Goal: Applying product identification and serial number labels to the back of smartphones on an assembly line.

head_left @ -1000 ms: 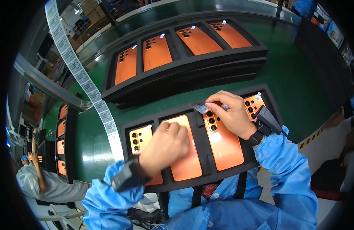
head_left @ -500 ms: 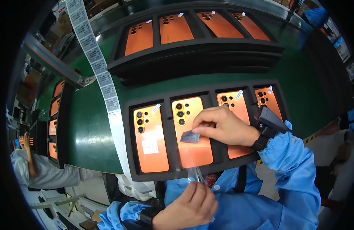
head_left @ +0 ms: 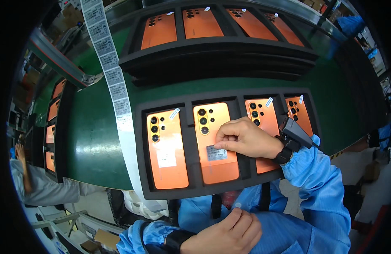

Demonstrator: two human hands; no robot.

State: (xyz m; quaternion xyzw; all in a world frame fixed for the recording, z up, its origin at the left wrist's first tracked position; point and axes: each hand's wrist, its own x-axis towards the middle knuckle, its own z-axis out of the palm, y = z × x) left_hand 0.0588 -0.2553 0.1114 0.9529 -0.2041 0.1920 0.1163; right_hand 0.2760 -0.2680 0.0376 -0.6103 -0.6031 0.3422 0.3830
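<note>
In a black foam tray [head_left: 189,139] lie several orange phones, camera side up. My right hand [head_left: 250,139] is over the second phone [head_left: 208,139] from the left, thumb and fingertips pinched at the upper edge of a grey printed label [head_left: 216,153]. The label lies against the phone's back, roughly level. Just below the tray, my left hand [head_left: 227,233] is closed with its fingers curled; what it holds, if anything, is hidden. The leftmost phone [head_left: 166,148] carries a white square sticker [head_left: 166,157] and a small tab near its cameras.
Beyond stands a stack of black foam trays [head_left: 216,63] with orange phones on top. A long strip of printed labels [head_left: 113,72] hangs down left of my tray. At far left, another tray of phones [head_left: 50,133] stands near another person's arm [head_left: 24,167]. The table is green [head_left: 96,135].
The tilted label has come down against the second phone. My left hand has moved lower and to the right, and the clear film below the tray is no longer visible.
</note>
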